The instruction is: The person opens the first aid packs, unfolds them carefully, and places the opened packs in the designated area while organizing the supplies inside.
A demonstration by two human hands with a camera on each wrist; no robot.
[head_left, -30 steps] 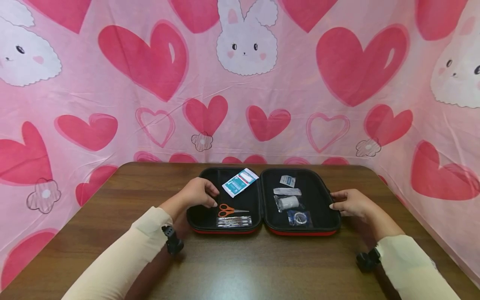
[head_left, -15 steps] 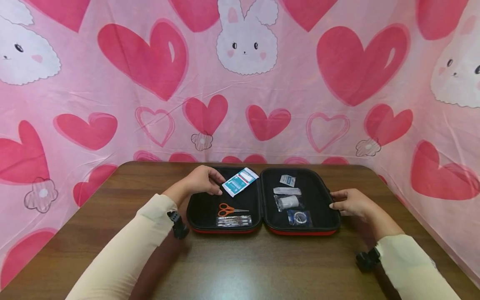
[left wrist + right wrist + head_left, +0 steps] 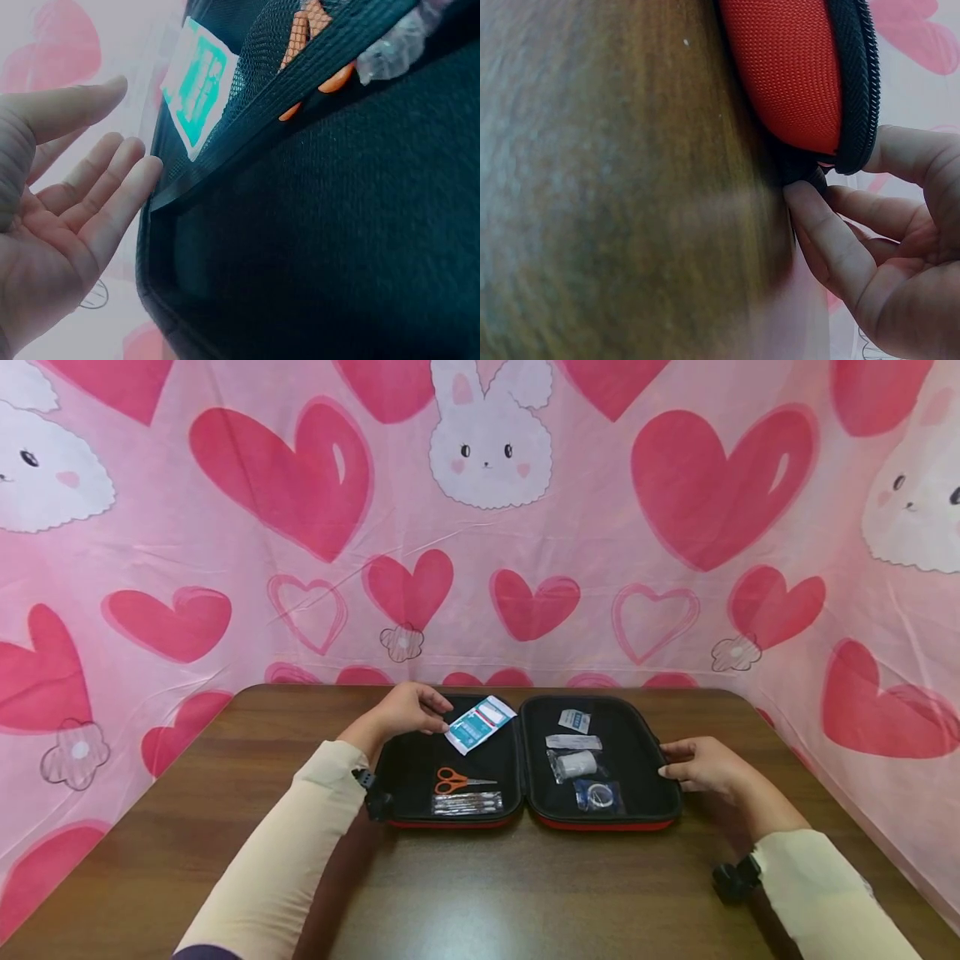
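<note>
A black-lined zip case (image 3: 408, 777) with a red shell lies open flat on the table, filled with first-aid items. My left hand (image 3: 408, 708) hovers over the far left corner of the case, fingers loosely bent and thumb apart from them. Its fingertips are right by a teal-and-white packet (image 3: 480, 724); the left wrist view shows nothing between fingers and thumb. Behind a mesh pocket (image 3: 262, 82) there sit the packet and orange-handled scissors (image 3: 452, 781). My right hand (image 3: 705, 767) holds the right edge of the case, thumb on its rim (image 3: 859, 90) and fingers low at its side.
Below the scissors lies a clear pack of thin sticks (image 3: 467, 803). The right half holds a small white sachet (image 3: 574, 720), a narrow white packet (image 3: 573, 742), a wrapped white roll (image 3: 577, 764) and a wrapped ring-shaped roll (image 3: 600, 796). A heart-patterned cloth (image 3: 570, 552) hangs behind the table (image 3: 480, 893).
My left hand has moved away from above the scissors, up and rightward to the teal-and-white packet. The right hand has stayed on the case edge, and the items lie as before.
</note>
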